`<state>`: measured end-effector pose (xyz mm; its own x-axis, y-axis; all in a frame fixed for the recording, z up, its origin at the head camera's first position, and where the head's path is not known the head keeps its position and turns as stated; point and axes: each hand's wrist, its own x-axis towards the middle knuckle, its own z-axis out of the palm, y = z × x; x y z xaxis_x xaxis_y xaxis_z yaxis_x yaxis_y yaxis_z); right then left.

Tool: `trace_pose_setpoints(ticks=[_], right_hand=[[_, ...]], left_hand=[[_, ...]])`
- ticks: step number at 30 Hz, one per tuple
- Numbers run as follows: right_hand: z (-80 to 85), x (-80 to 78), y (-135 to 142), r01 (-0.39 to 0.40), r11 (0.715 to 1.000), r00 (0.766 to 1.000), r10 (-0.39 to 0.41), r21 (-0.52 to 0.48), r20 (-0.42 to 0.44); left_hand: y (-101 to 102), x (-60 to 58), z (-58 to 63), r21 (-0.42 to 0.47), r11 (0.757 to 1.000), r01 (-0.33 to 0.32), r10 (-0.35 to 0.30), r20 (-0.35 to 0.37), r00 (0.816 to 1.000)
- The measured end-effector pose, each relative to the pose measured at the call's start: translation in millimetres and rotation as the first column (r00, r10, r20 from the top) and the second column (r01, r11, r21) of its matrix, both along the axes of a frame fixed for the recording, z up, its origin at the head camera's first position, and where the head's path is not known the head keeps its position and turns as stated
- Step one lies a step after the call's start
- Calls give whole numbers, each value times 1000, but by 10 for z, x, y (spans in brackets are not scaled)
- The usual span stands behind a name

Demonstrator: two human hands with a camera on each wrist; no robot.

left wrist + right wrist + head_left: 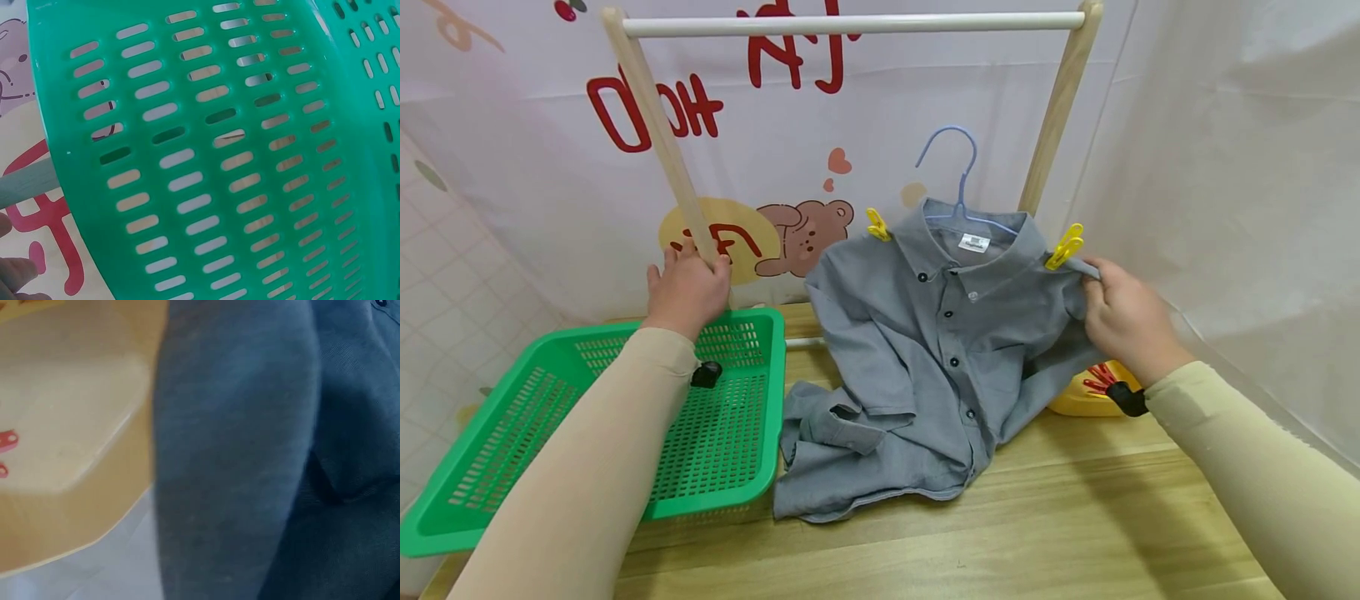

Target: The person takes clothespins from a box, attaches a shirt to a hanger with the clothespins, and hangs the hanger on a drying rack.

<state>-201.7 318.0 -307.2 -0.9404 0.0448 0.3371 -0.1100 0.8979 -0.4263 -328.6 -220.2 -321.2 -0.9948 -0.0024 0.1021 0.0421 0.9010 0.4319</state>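
A grey button-up shirt hangs slack on a light-blue hanger, its lower part spread over the table. Yellow clothespins clip both shoulders, one on the left and one on the right. My right hand pinches the shirt at the shoulder beside the right clothespin. In the right wrist view the grey cloth fills the middle. My left hand holds the left post of a wooden rack, above the green basket. Fingertips of that hand show at the left wrist view's edge.
A green slotted basket stands on the wooden table at left. Behind the right wrist lies a yellow container with red clothespins. The rack's white bar spans the top, before a printed backdrop.
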Motion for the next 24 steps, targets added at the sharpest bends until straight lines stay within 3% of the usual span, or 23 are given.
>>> trace_pose_setpoints(ticks=[13, 24], right_hand=[[51, -7, -226, 12, 1000, 992, -14, -17, -122], [79, -67, -375, 28, 996, 991, -38, -81, -129]], left_hand=[[2, -10, -13, 15, 1000, 0, 0, -10, 1000], [8, 4, -8, 22, 1000, -3, 3, -12, 1000]])
